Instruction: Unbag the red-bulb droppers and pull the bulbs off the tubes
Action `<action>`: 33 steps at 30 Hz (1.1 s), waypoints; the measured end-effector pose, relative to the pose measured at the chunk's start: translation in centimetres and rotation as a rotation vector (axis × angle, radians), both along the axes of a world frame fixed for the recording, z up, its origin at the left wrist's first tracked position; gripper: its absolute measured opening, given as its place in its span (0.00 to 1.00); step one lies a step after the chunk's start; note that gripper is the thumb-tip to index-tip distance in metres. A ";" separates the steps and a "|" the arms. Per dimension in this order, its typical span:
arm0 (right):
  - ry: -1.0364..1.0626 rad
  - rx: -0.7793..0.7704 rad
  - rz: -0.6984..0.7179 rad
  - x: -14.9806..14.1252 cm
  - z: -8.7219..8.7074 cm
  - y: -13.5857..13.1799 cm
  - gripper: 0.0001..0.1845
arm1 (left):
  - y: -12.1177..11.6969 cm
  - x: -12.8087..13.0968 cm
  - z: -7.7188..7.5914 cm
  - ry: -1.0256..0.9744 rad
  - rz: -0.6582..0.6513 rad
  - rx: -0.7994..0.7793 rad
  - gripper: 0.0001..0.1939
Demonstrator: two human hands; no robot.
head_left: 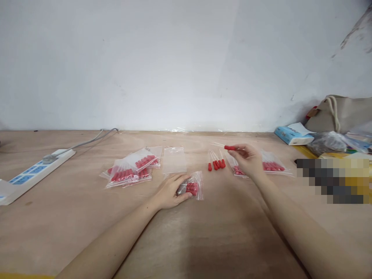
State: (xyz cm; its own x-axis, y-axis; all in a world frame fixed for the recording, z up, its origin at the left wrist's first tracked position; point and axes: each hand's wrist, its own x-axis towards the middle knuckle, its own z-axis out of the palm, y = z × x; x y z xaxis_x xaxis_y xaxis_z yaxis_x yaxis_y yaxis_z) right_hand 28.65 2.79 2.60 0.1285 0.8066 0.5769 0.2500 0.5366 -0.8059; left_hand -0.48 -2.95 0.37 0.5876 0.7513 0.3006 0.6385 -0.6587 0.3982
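Observation:
My left hand [171, 192] curls around a small zip bag [200, 186] lying on the table, with red-bulbed droppers inside it. Between the fingertips of my right hand [248, 157] is the red bulb of a dropper [229, 147], its clear tube pointing left. Below it, several loose droppers [218, 164] lie side by side, bulbs toward me. A flat clear zip bag [174, 159] rests beyond my left hand. To the left is an overlapping pile of filled zip bags [130, 168]; another filled bag [273, 166] lies right of my right hand, and one is partly hidden behind it.
A white power strip [37, 172] with a grey cable runs along the left side of the wooden table [226, 232]. At the back right are a blue tissue pack [293, 135], a beige bag [345, 114] and crumpled plastic [327, 143]. A wall closes off the far edge.

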 end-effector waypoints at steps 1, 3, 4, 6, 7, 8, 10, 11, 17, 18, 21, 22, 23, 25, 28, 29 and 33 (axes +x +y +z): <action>-0.104 0.059 -0.028 -0.8 -0.6 -0.1 0.09 | 0.0 0.0 0.0 0.006 0.002 -0.001 0.29; -0.327 0.156 -0.081 -2.2 -1.8 -0.1 0.07 | -0.1 0.0 0.1 0.012 0.004 -0.001 0.28; -0.417 0.195 -0.085 -2.8 -2.4 -0.1 0.08 | -0.1 0.0 0.2 0.014 0.006 0.000 0.28; -0.559 0.264 -0.058 -3.4 -3.3 0.0 0.10 | -0.1 0.1 0.2 0.020 0.007 0.000 0.28; -0.613 0.290 -0.040 -3.6 -3.6 0.1 0.11 | -0.1 0.1 0.2 0.022 0.009 0.002 0.28; -0.662 0.309 -0.026 -3.7 -3.9 0.2 0.11 | -0.1 0.1 0.2 0.023 0.009 0.005 0.28; -0.748 0.320 -0.021 -3.7 -4.3 0.3 0.11 | -0.1 0.1 0.1 0.020 0.010 0.013 0.28; -0.788 0.318 -0.027 -3.8 -4.4 0.4 0.12 | 0.0 0.1 0.1 0.017 0.010 0.016 0.28; -0.951 0.264 -0.081 -4.0 -4.8 0.6 0.12 | 0.0 0.1 0.0 0.021 0.007 0.017 0.27; -0.966 0.258 -0.085 -4.0 -4.8 0.6 0.12 | 0.0 0.1 0.0 0.022 0.008 0.015 0.27; -0.977 0.240 -0.116 -4.0 -4.2 0.1 0.11 | 0.0 0.1 0.1 0.027 0.008 0.006 0.27; -0.958 0.232 -0.139 -4.1 -3.9 -0.2 0.11 | 0.0 0.1 0.1 0.028 0.009 0.002 0.28; -0.925 0.223 -0.158 -4.2 -3.6 -0.5 0.10 | -0.1 0.1 0.1 0.029 0.009 -0.001 0.28; -0.839 0.197 -0.137 -4.4 -3.2 -1.3 0.09 | -0.1 0.1 0.2 0.027 0.009 -0.007 0.28; -0.758 0.132 0.060 -5.2 -2.8 -2.5 0.06 | -0.2 0.1 0.3 0.017 0.004 -0.011 0.28; -0.752 0.110 0.125 -5.4 -2.8 -2.9 0.06 | -0.2 0.1 0.3 0.012 0.003 -0.012 0.28; -0.740 0.075 0.254 -6.6 -3.1 -3.7 0.07 | -0.3 0.2 0.2 -0.013 0.011 0.004 0.27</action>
State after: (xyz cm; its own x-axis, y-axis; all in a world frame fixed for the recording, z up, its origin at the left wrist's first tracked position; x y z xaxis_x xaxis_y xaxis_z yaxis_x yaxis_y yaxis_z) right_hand 22.05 -0.88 -0.55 -0.4941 0.7149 0.4947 0.5698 0.6961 -0.4368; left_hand -0.24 -3.20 0.59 0.5754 0.7565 0.3108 0.6403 -0.6531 0.4042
